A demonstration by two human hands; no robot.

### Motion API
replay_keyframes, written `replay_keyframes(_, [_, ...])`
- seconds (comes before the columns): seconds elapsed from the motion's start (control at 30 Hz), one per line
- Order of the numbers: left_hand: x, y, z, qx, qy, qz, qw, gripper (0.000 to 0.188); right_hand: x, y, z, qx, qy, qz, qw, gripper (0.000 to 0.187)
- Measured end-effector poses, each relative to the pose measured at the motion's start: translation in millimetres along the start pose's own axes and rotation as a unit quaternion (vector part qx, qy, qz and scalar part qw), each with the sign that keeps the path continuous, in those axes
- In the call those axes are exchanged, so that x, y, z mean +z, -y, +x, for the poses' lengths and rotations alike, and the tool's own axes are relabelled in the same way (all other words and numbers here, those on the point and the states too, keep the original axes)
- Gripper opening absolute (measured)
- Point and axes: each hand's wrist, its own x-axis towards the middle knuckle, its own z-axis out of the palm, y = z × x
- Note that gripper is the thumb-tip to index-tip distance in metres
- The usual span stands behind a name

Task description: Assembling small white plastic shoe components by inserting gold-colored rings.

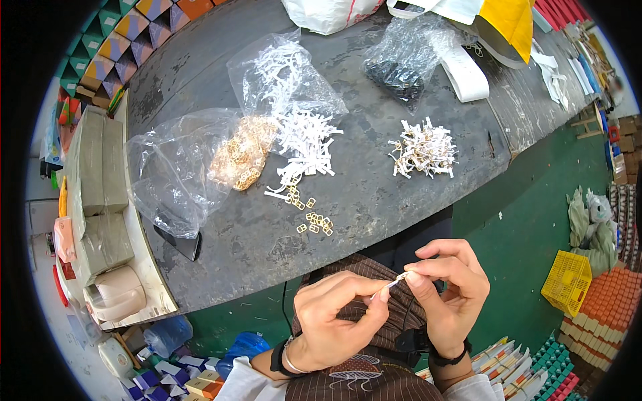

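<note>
Above my lap, just off the table's near edge, my left hand (344, 311) pinches one end of a short white strap (394, 281). At its other end, my right hand (449, 287) pinches the strap close to a small gold buckle, partly hidden by the fingertips. Loose gold buckles (314, 222) lie on the table ahead of my left hand. Behind them are a clear bag of gold buckles (244, 154) and a heap of white straps (304, 140) spilling from another clear bag (287, 70). A separate pile of straps with gold buckles (424, 148) sits to the right.
A dark phone (179, 243) lies partly under clear plastic at the table's left. Toward the back are a bag of black pieces (401, 73), a white band roll (467, 73) and a white bag (328, 15). A yellow crate (566, 283) stands on the green floor at right.
</note>
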Motion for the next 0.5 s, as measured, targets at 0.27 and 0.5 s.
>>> replay_keyframes(0.27, [4, -4, 7, -0.049, -0.017, -0.042, 0.998, 0.008, 7, 2, -2, 0.025, 0.004, 0.013, 1.000, 0.005])
replay_keyframes(0.5, [0, 7, 5, -0.026, -0.001, -0.069, 0.997, 0.008, 9, 0, -4, 0.043, 0.031, 0.021, 0.998, 0.005])
